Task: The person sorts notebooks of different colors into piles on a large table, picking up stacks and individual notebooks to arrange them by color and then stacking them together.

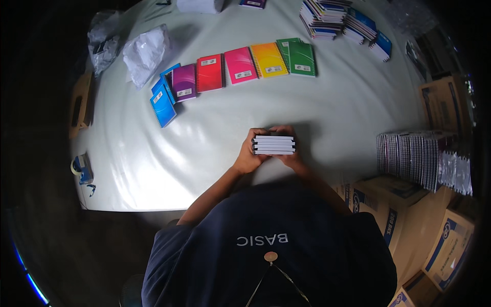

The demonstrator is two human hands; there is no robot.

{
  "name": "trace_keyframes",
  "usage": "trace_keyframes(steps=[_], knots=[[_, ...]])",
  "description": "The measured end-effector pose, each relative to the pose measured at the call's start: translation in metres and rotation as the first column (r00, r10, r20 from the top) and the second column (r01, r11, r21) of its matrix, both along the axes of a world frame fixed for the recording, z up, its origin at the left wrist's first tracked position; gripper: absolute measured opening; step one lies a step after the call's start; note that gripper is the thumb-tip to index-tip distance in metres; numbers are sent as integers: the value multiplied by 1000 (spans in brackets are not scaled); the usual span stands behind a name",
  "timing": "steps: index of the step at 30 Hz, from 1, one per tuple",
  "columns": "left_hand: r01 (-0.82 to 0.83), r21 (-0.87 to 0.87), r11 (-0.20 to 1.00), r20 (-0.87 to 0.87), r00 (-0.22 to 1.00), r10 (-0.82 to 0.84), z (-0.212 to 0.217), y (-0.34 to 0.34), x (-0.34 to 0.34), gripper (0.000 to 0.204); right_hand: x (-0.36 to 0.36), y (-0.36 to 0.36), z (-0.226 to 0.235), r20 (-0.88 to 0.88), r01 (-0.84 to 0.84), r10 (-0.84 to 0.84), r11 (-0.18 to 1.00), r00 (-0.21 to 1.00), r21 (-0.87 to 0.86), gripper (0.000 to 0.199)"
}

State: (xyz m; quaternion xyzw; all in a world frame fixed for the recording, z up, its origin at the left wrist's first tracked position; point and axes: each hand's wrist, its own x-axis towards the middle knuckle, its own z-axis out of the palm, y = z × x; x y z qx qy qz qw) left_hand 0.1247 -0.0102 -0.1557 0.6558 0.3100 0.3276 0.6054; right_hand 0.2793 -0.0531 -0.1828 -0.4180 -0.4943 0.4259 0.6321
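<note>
Close in front of my body, a small stack of notebooks (274,145) is held over the near part of the table, with its white page edges facing up. My left hand (248,156) wraps round the left side of the stack. On the opposite side my right hand (293,159) is closed round it, with some fingers hidden behind. Beyond the hands lies a curved row of spiral notebooks: blue (163,106), purple (184,83), red (209,73), pink (240,66), yellow (269,60) and green (302,59). The blue and green ones overlap others of their colour.
Piled notebooks (323,18) stand at the far right of the pale table (337,112). A long row of spiral-bound notebooks (409,156) lines the right edge, near cardboard boxes (450,245). Crumpled plastic (147,53) lies far left; a tape dispenser (83,169) sits at the left edge.
</note>
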Motion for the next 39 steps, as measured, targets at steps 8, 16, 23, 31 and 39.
trace_keyframes(steps=[8,16,23,31,39], knots=[[350,-280,894,-416,795,-442,58,87,-33,62,12,14,33,-522,-267,51,898,851,-349,41],[278,780,561,-621,460,635,-18,199,-97,50,-3,21,10,-493,-151,-199,798,847,-583,37],[-193,461,866,-607,643,467,8,200,-94,25,8,22,21,-490,-181,-188,771,851,-610,38],[-422,-165,891,406,795,451,50,155,-66,23,16,25,17,-509,-312,-48,740,860,-596,53],[-46,458,888,-335,916,221,60,54,-9,48,17,13,43,-616,-611,259,637,744,-470,54]])
